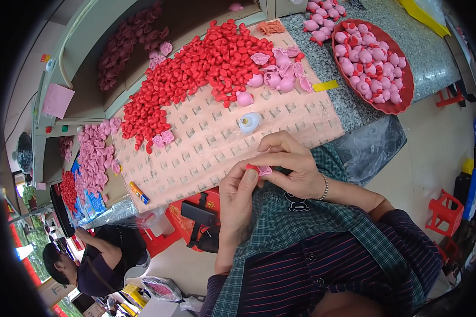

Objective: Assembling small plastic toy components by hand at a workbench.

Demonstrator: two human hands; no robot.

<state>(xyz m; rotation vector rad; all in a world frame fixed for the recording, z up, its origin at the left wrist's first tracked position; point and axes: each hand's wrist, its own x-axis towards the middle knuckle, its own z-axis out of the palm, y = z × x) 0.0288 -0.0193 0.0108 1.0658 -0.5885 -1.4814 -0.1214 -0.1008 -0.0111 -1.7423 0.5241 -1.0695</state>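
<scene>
My left hand (237, 186) pinches a small red rubbery piece (252, 167) between thumb and fingertips. Against it, my right hand (295, 165) grips a small pink soft piece (265, 170) with thumb and fingers. The two pieces meet between my hands, just in front of the checked apron; fingers hide where they touch. Beyond my fingers a small white squeeze bottle (250, 122) lies on the pink patterned mat (195, 165). Across the mat spreads a large heap of small red pieces (195, 66), with several pink pieces (285, 71) at its right end.
A red dish (404, 103) of pink figures with red parts stands at the right on the speckled counter (428, 58). More pink pieces (95, 164) lie at the left, where another person (100, 264) sits. An orange tube (139, 193) rests by the mat's front edge.
</scene>
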